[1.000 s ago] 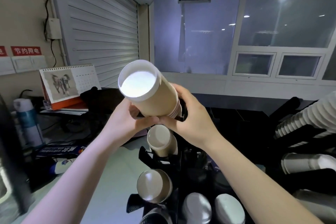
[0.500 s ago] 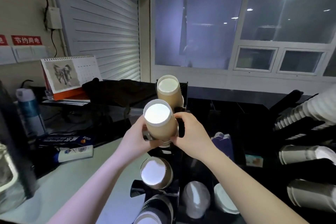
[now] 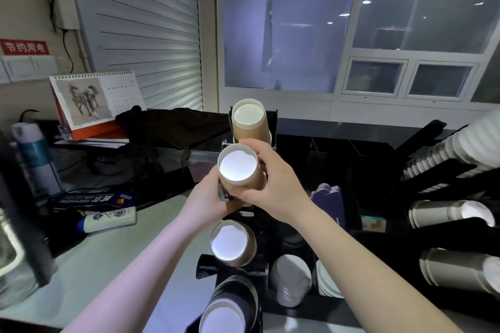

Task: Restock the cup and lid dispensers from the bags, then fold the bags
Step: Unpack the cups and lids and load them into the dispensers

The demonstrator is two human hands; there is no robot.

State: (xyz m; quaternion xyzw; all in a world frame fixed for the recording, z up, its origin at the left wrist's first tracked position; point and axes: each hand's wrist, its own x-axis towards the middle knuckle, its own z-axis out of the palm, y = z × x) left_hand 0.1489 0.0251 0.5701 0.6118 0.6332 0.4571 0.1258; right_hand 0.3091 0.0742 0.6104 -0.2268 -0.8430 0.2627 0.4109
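A kraft cup stack (image 3: 238, 170) is being held by both hands at the second slot of the black dispenser rack (image 3: 259, 273), open mouth facing the camera. The left hand (image 3: 209, 199) is being wrapped around its lower side from below, the right hand (image 3: 273, 184) is being curled over its right side and back end; both grips are closed around the stack, not pinching. Step in hand, as judged: the stack is being seated into its slot, restocking phase. Slots above (image 3: 249, 123) and below (image 3: 232, 242) are already being occupied by cups; more cup stacks (image 3: 449, 212) are being stored on a rack at right. How deep the stack is sitting cannot be told, the back being hidden by the right hand. Next move is likely calling for a push rearward until seated, then release. No bags are being seen on the desk (image 3: 89, 265).
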